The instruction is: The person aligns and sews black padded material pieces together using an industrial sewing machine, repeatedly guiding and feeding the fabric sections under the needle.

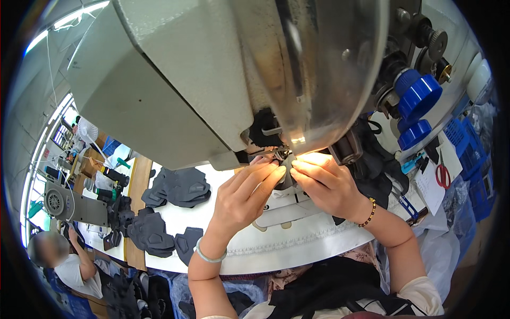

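Close under the head of a grey sewing machine (175, 80), my two hands meet by the lit needle area. A small dark grey fabric piece (287, 179) lies between my fingertips, mostly covered by them. From the left, my left hand (239, 199) pinches its edge with thumb and fingers closed. My right hand (333, 187) pinches the other side, its fingertips almost touching the left ones. Part of the white machine bed shows below the piece. The needle and presser foot are largely hidden by the machine head and my fingers.
Stacks of dark cut pieces (178, 187) lie on the white table (239, 250) at left. On the right are dark fabric (374, 159), blue-handled snips (408, 206), red-handled scissors (442, 174) and blue crates (478, 183). A co-worker (79, 274) sits at far left beside another machine (74, 204).
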The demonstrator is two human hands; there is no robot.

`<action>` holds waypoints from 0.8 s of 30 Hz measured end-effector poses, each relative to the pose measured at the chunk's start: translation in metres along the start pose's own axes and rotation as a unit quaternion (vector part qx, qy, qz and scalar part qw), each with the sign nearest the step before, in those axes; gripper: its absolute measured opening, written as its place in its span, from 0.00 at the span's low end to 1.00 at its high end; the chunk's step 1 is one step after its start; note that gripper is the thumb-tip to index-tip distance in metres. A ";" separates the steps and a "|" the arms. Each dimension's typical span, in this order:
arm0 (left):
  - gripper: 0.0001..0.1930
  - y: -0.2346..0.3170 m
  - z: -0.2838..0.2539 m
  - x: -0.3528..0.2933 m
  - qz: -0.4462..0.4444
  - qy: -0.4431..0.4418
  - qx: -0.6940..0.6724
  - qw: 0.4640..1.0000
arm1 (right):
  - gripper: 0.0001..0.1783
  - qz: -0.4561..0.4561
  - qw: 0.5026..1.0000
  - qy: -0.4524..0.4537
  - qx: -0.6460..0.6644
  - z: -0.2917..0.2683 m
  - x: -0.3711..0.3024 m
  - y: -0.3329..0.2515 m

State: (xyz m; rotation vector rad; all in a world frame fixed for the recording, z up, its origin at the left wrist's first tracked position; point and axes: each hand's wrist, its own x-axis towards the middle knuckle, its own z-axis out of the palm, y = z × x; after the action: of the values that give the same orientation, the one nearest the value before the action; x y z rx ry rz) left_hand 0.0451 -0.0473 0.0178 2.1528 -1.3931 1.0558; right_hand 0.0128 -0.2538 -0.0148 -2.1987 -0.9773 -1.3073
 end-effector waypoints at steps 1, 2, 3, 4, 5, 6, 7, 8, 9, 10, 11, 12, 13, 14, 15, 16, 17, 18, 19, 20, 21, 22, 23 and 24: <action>0.17 0.000 0.001 0.000 0.009 0.006 0.002 1.000 | 0.15 0.010 1.000 -0.004 0.003 0.000 -0.001 -0.001; 0.18 -0.001 0.001 -0.001 0.018 0.012 0.003 1.000 | 0.15 0.009 1.000 -0.004 0.004 0.001 -0.002 -0.001; 0.18 -0.001 0.000 0.000 0.017 0.012 0.004 1.000 | 0.15 0.008 1.000 -0.003 0.002 0.002 -0.004 0.000; 0.16 -0.001 -0.001 0.001 0.009 0.010 0.007 1.000 | 0.15 0.008 1.000 -0.002 0.001 0.003 -0.004 0.000; 0.15 0.001 -0.001 0.001 -0.001 0.007 0.008 1.000 | 0.15 0.008 1.000 -0.003 0.002 0.002 -0.004 0.000; 0.15 0.000 0.000 0.000 -0.003 0.006 0.008 1.000 | 0.15 0.009 1.000 0.005 0.003 0.002 -0.003 0.001; 0.17 -0.003 0.001 -0.002 0.010 0.009 0.011 1.000 | 0.16 0.011 1.000 0.014 0.004 0.001 -0.003 0.001; 0.19 -0.005 0.003 -0.002 0.026 0.011 0.015 1.000 | 0.16 0.012 1.000 0.014 0.004 0.001 -0.004 0.002; 0.19 -0.005 0.005 -0.003 0.026 0.010 0.013 1.000 | 0.16 0.018 1.000 0.012 0.010 0.001 -0.005 0.003; 0.19 -0.005 0.007 -0.004 0.032 0.017 0.016 0.999 | 0.16 0.025 0.999 0.010 0.017 0.001 -0.005 0.003; 0.19 -0.004 0.008 -0.003 0.041 0.023 0.017 0.999 | 0.16 0.028 0.999 0.011 0.014 0.001 -0.006 0.003; 0.19 -0.003 0.007 -0.003 0.044 0.022 0.014 0.999 | 0.16 0.033 0.999 0.008 0.020 0.001 -0.006 0.003; 0.18 -0.001 0.006 -0.002 0.040 0.024 0.028 0.999 | 0.16 0.038 0.999 0.006 0.026 0.000 -0.006 0.003; 0.17 0.001 0.005 -0.002 0.037 0.026 0.042 0.998 | 0.16 0.039 0.999 0.007 0.024 0.001 -0.007 0.003; 0.17 0.002 0.006 -0.001 0.039 0.025 0.041 0.998 | 0.16 0.047 0.999 0.006 0.025 0.001 -0.008 0.003; 0.17 0.004 0.006 -0.001 0.033 0.027 0.048 0.998 | 0.16 0.055 0.998 0.005 0.026 0.001 -0.008 0.002; 0.16 0.005 0.007 -0.001 0.026 0.027 0.057 0.998 | 0.16 0.056 0.998 0.006 0.027 0.001 -0.008 0.002; 0.16 0.006 0.008 0.000 0.026 0.026 0.057 0.998 | 0.15 0.052 0.998 0.005 0.029 0.000 -0.007 0.003; 0.16 0.006 0.008 -0.001 0.023 0.023 0.058 0.998 | 0.15 0.048 0.998 0.004 0.032 0.001 -0.007 0.003; 0.15 0.008 0.008 -0.001 0.019 0.020 0.059 0.998 | 0.15 0.049 0.998 0.004 0.033 0.000 -0.006 0.004; 0.15 0.011 0.008 -0.001 0.018 0.018 0.059 0.998 | 0.15 0.047 0.998 0.002 0.037 0.000 -0.006 0.004; 0.15 0.016 0.010 -0.002 0.017 0.015 0.084 0.996 | 0.14 0.044 0.998 0.000 0.041 0.000 -0.006 0.005; 0.15 0.019 0.010 -0.002 0.018 0.011 0.109 0.994 | 0.14 0.045 0.998 0.000 0.042 0.001 -0.006 0.006; 0.15 0.021 0.010 -0.001 0.017 0.009 0.109 0.994 | 0.14 0.046 0.998 0.015 0.048 0.003 -0.006 0.007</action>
State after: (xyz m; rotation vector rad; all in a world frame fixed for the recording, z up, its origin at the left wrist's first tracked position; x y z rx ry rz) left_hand 0.0298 -0.0626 0.0085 2.2697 -1.3676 1.2897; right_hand 0.0174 -0.2587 -0.0213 -2.1204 -0.8964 -1.2228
